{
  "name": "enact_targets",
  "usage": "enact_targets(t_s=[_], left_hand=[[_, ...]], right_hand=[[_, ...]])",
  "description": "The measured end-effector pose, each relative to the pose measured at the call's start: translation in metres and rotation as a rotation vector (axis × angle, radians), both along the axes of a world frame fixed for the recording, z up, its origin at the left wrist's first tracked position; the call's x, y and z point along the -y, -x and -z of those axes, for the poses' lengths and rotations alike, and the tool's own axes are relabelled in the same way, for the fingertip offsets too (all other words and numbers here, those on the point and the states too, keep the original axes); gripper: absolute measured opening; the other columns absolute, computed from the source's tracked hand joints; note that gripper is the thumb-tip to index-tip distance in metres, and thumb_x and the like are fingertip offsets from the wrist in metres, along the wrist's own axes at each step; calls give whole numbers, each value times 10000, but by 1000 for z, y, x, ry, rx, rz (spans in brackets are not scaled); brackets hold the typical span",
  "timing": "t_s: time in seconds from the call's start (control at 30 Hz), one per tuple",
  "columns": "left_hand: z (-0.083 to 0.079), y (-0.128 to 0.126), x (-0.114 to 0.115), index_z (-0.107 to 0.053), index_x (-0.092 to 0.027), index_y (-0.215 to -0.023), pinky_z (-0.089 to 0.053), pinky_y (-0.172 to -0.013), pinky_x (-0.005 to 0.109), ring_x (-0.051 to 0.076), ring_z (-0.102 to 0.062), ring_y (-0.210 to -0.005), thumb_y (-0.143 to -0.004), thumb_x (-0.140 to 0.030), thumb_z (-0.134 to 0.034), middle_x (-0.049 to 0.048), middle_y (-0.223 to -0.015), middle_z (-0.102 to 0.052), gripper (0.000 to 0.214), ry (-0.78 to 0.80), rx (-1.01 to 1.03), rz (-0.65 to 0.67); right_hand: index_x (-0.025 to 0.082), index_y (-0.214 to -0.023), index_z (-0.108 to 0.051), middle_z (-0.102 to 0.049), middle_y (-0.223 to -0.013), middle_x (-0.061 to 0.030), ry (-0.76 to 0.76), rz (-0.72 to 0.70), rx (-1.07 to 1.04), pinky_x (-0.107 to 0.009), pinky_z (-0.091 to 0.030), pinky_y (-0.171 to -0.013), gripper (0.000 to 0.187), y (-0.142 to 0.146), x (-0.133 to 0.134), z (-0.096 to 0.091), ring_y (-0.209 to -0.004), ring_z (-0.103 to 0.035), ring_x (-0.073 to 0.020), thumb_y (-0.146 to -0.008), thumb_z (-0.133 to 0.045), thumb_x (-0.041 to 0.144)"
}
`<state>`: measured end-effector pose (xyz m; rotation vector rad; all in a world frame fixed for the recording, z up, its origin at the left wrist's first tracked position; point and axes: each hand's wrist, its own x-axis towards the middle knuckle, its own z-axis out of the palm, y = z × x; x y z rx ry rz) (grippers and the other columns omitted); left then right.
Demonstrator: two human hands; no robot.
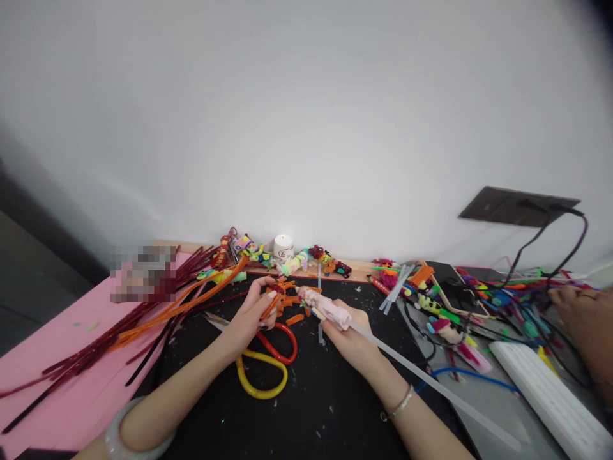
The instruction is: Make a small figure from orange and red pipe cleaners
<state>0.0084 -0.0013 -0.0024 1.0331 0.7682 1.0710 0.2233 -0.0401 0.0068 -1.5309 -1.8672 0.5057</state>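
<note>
My left hand (pixel 256 310) pinches a small cluster of orange and dark red pipe cleaner pieces (pixel 276 299) between thumb and fingers. In my right hand (pixel 352 335) is a pale pink glue gun (pixel 335 313), its nozzle pointing left toward the cluster. A long translucent glue stick (pixel 431 380) runs out of its back, over my right forearm. Whether the nozzle touches the pieces I cannot tell. Short orange pipe cleaner cuttings (pixel 295 319) lie below. Beside my left wrist are scissors (pixel 262 378) with one red and one yellow handle loop, blades partly hidden by the wrist.
Long dark red pipe cleaners (pixel 115 319) and orange ones (pixel 177 308) lie on the pink surface (pixel 52 383) at left. A white paper cup (pixel 283 248) stands by the wall among small figures. At right are glue sticks (pixel 398 287), a white power strip (pixel 546 390), cables and another person's hand (pixel 579 319).
</note>
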Motion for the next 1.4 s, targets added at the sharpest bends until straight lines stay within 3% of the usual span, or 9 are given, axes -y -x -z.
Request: enact_targets(t_s=[0.57,0.97,1.4], left_hand=[[-7,-6,8,-346,-239,-1084,-215,-420,167,36,-190,-396,-868,-363,-484,-132,-508,-312,285,29,-8,87],[-2,-4,5,-351,-243,-1088,-215,-427,170,35,-204,-404,-878,-382,-481,-122,-528,-332,284,-8,-15,100],[-6,-5,5,-378,-254,-1053,-190,-404,157,19,-190,-353,-875,-331,-467,-99,-551,-417,213,108,104,96]], right_hand=[[198,-784,-586,-642,-697,9,18,-134,-6,-213,-431,-572,34,7,10,-11,-614,-608,-135,-759,-574,219],[211,-700,-509,-610,-652,16,27,-124,-23,-205,-418,-534,69,7,10,-11,-565,-570,-125,-749,-554,190],[211,-687,-489,-608,-653,17,15,-131,7,-203,-402,-523,102,5,9,-8,-556,-559,-121,-756,-561,189]])
